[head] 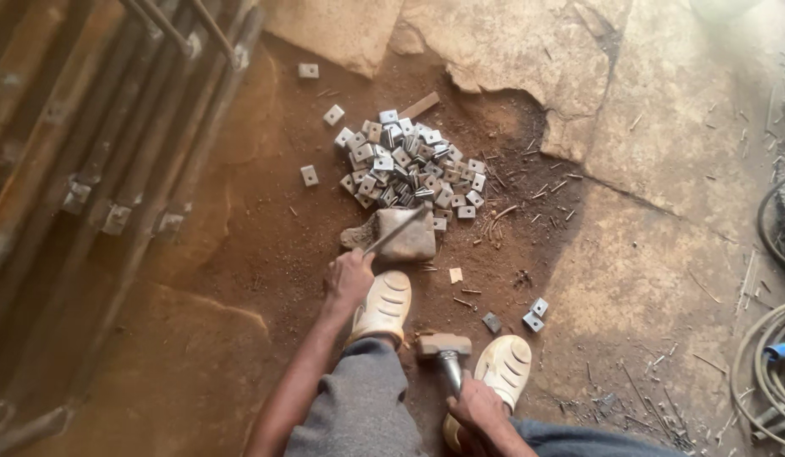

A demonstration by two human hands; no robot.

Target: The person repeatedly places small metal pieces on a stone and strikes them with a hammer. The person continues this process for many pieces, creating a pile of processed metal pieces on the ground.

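Hands clamped: left hand (348,276) pins a thin rod (397,230) on the stone block (403,236) ahead, right hand (475,406) grips the hammer (443,345) near the shoes, where a glancing blow could catch fingers.

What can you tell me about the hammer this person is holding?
The hammer has a blocky, dull grey metal head and a metal-looking handle. The right hand grips the handle low down, between the two pale shoes. Its head hangs near the dirt floor; whether it touches, I cannot tell.
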